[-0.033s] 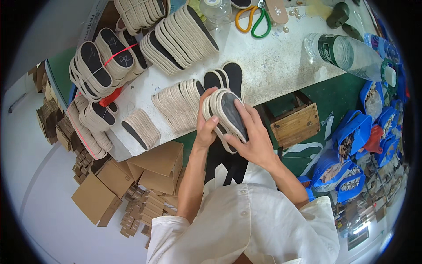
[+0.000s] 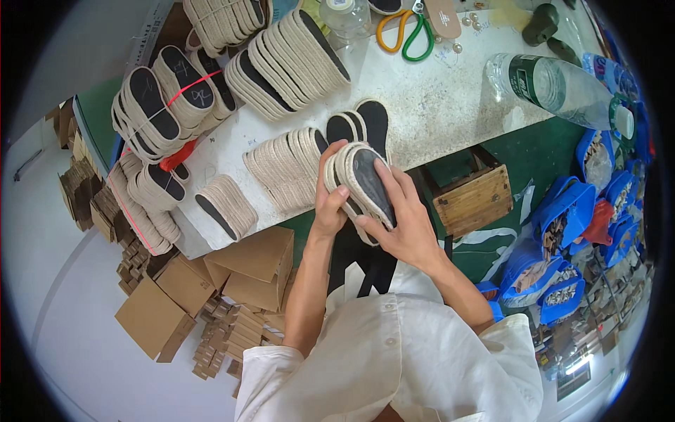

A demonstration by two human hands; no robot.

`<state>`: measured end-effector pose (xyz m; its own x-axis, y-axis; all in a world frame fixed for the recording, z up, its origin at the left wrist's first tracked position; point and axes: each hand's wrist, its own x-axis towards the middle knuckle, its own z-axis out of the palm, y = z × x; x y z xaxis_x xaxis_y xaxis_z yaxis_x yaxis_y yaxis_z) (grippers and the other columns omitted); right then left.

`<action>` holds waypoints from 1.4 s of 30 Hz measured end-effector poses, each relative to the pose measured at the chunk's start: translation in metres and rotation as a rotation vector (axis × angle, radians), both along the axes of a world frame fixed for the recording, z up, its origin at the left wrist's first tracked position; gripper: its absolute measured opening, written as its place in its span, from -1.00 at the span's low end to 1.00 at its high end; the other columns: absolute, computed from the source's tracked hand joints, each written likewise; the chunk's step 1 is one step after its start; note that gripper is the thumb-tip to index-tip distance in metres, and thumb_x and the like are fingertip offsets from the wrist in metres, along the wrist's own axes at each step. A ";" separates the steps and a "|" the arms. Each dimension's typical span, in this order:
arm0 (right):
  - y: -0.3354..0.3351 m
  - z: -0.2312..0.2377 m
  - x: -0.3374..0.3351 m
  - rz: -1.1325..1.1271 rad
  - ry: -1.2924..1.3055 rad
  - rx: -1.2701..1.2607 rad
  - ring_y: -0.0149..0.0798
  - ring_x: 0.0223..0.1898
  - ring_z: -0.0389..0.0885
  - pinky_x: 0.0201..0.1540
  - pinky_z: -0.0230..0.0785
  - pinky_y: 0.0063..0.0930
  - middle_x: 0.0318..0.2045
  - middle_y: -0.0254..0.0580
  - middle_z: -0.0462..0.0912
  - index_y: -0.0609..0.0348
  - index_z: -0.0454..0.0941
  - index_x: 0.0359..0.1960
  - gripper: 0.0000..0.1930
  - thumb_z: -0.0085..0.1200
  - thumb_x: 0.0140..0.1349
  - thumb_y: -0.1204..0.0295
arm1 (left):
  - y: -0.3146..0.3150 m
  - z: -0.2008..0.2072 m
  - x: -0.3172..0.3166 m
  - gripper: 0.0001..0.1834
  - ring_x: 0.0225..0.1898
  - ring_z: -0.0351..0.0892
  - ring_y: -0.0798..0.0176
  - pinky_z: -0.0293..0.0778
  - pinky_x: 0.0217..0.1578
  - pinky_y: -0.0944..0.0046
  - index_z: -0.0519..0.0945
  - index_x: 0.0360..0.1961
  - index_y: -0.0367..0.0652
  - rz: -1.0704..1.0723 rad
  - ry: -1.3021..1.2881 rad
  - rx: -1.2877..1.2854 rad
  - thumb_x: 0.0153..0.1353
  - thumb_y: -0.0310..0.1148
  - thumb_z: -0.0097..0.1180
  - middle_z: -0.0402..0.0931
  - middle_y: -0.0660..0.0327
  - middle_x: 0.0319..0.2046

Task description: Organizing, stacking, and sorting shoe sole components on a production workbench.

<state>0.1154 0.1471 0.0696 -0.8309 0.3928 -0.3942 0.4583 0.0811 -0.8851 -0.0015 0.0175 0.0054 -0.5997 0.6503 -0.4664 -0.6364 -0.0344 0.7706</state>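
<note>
Between my two hands, in front of the table edge, is a small stack of shoe soles (image 2: 370, 177) with braided rope edges and dark faces. My left hand (image 2: 332, 200) grips it from the left, its thumb on the rope side. My right hand (image 2: 406, 214) is closed round the right side, fingers over the dark top face. Just beyond, a few loose soles (image 2: 376, 125) lie with dark faces up. A row of rope-edged soles (image 2: 285, 167) stands on edge to the left, and a smaller bundle (image 2: 227, 206) sits near the table's front edge.
Tied sole bundles (image 2: 163, 105) and a long row (image 2: 288, 63) fill the table's (image 2: 436, 105) far left. Scissors (image 2: 406, 34) and a large plastic bottle (image 2: 559, 84) lie farther back. Below are a wooden stool (image 2: 472, 200), blue bins (image 2: 562, 211) and cardboard boxes (image 2: 155, 320).
</note>
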 end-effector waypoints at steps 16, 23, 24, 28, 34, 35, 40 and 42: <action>0.028 -0.036 0.025 -0.465 -0.031 -0.810 -0.41 0.21 0.48 0.30 0.30 -0.49 0.26 -0.24 0.53 0.25 0.27 0.47 -0.50 -0.12 0.61 0.27 | 0.007 0.013 -0.004 -0.09 0.27 0.50 -0.18 0.48 0.28 -0.09 0.09 0.52 -0.13 0.191 -0.281 0.143 0.13 -0.15 0.06 0.39 -0.13 0.33; 0.037 -0.037 0.019 -0.515 0.010 -0.857 -0.49 0.12 0.54 0.22 0.37 -0.54 0.16 -0.30 0.61 0.21 0.35 0.41 -0.54 -0.07 0.59 0.28 | 0.002 0.013 -0.004 -0.12 0.24 0.51 -0.29 0.54 0.21 -0.13 0.12 0.52 -0.03 0.230 -0.339 0.201 0.14 -0.08 0.00 0.39 -0.15 0.31; 0.036 -0.038 0.018 -0.512 0.010 -0.859 -0.49 0.12 0.54 0.22 0.37 -0.54 0.16 -0.30 0.61 0.21 0.35 0.41 -0.54 -0.07 0.59 0.28 | 0.002 0.013 -0.004 -0.12 0.23 0.51 -0.29 0.53 0.22 -0.14 0.13 0.52 -0.03 0.245 -0.357 0.205 0.14 -0.08 0.00 0.39 -0.14 0.30; 0.035 -0.038 0.012 -0.534 0.011 -0.875 -0.49 -0.02 0.61 0.05 0.49 -0.55 0.07 -0.28 0.64 0.22 0.37 0.38 -0.56 -0.06 0.57 0.30 | -0.003 0.011 -0.001 -0.13 0.22 0.52 -0.29 0.51 0.22 -0.19 0.15 0.52 0.01 0.269 -0.396 0.228 0.14 -0.08 0.00 0.37 -0.13 0.32; 0.040 -0.054 0.017 -0.537 0.228 -1.463 -0.43 -0.71 0.38 -0.58 0.35 -0.48 -0.50 -0.26 0.46 0.30 0.24 0.46 -0.42 -0.22 0.59 0.13 | -0.009 0.012 0.003 -0.12 0.21 0.52 -0.27 0.52 0.18 -0.31 0.13 0.54 0.06 0.297 -0.427 0.239 0.14 -0.07 0.00 0.33 -0.14 0.35; 0.038 -0.057 0.018 -0.551 0.301 -1.679 -0.44 -0.73 0.36 -0.60 0.31 -0.50 -0.53 -0.25 0.42 0.33 0.16 0.49 -0.38 -0.23 0.58 0.13 | -0.013 0.010 0.004 -0.12 0.23 0.51 -0.27 0.51 0.19 -0.32 0.12 0.55 0.05 0.275 -0.407 0.248 0.18 -0.04 -0.01 0.31 -0.14 0.37; 0.031 -0.071 0.023 -0.497 0.489 -2.168 -0.38 -0.71 0.38 -0.56 0.36 -0.45 -0.43 -0.08 0.41 0.34 -0.16 0.58 -0.30 -0.27 0.58 0.19 | -0.022 0.007 0.004 -0.14 0.25 0.49 -0.28 0.53 0.17 -0.33 0.11 0.56 0.05 0.249 -0.380 0.270 0.23 -0.02 -0.05 0.28 -0.15 0.39; 0.028 -0.075 0.023 -0.460 0.506 -2.173 -0.37 -0.70 0.38 -0.58 0.36 -0.46 -0.40 -0.07 0.42 0.34 -0.16 0.58 -0.28 -0.24 0.57 0.18 | -0.023 0.008 0.003 -0.14 0.25 0.48 -0.29 0.53 0.16 -0.34 0.11 0.57 0.06 0.246 -0.382 0.286 0.23 -0.02 -0.05 0.28 -0.15 0.40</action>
<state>0.1388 0.1752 -0.0054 -0.9762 -0.0617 -0.2081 -0.0568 -0.8527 0.5193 0.0014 -0.0050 0.0139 -0.5723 0.6452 -0.5062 -0.8167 -0.3923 0.4232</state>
